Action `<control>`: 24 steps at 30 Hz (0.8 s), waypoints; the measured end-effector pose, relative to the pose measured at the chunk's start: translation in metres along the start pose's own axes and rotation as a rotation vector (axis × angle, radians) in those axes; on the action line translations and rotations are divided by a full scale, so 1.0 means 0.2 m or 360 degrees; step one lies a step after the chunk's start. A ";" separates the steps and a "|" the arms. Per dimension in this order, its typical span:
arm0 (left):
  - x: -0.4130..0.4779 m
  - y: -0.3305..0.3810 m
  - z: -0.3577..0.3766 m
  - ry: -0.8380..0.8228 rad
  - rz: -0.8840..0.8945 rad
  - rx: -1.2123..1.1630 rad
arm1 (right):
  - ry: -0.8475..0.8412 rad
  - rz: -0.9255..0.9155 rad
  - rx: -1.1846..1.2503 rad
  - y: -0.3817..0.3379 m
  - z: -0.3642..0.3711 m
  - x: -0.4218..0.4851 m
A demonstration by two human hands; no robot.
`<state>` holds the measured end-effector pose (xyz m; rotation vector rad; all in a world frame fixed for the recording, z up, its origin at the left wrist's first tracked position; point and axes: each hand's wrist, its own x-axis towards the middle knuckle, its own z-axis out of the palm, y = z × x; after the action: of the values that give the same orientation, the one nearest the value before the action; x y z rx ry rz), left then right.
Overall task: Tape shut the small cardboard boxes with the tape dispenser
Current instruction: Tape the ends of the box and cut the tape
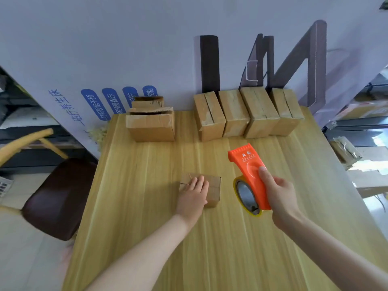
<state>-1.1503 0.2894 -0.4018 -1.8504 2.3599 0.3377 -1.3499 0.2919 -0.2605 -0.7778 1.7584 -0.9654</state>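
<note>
**Left hand flat on a small box, right hand holding the tape dispenser**

A small cardboard box (214, 185) sits near the middle of the wooden bench (147, 238), well back from the near edge. The left hand (194, 196) lies on top of it with the fingers straight and close together. Its grip is wide and closes on nothing, with the palm resting over the box's near left part. The box's flaps look down, but the hand hides most of the seam.

Just to the right of the box, apart from it, the right hand (279, 194) holds the orange tape dispenser (249, 171). Its grip is closed round the dispenser's body, with the thumb laid along the upper face. The toothed end points toward the far edge. The tape roll (245, 194) sits on the dispenser's left side, facing the box. Whether the roll touches the bench cannot be told.

Along the far edge, toward the far right corner, a row of four boxes (233, 112) stands side by side, each touching the next, flaps down and seams showing. Further left along the same edge stands an open box (151, 124) with its flaps up, and more cardboard shows behind it. A white panel (105, 49) with blue writing rises behind the far edge. A chair (56, 198) with a dark seat stands off the left edge.
</note>
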 end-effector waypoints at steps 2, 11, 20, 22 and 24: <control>-0.09 0.18 0.04 -0.0024 -0.0010 -0.0056 | -0.0036 0.0004 -0.0045 0.02 -0.11 -0.02; -0.28 0.66 -0.05 -0.0097 -0.0122 -0.0408 | -0.0318 -0.0216 -0.0107 -0.08 -0.58 -0.05; -0.19 0.78 -1.01 0.0303 -0.0557 -0.2281 | -0.0654 -0.0534 -0.0105 -0.28 -0.83 -0.07; -0.24 0.80 -1.17 0.0406 -0.0476 -0.2367 | -0.0676 -0.0585 -0.0092 -0.32 -0.84 -0.08; -0.28 0.83 -1.28 0.0501 -0.0421 -0.2346 | -0.0682 -0.0635 -0.0089 -0.35 -0.84 -0.10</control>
<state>-1.2861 0.3163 -0.1252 -2.7371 1.9598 2.3428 -1.4948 0.3181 -0.1506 -1.3002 1.2861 -0.9212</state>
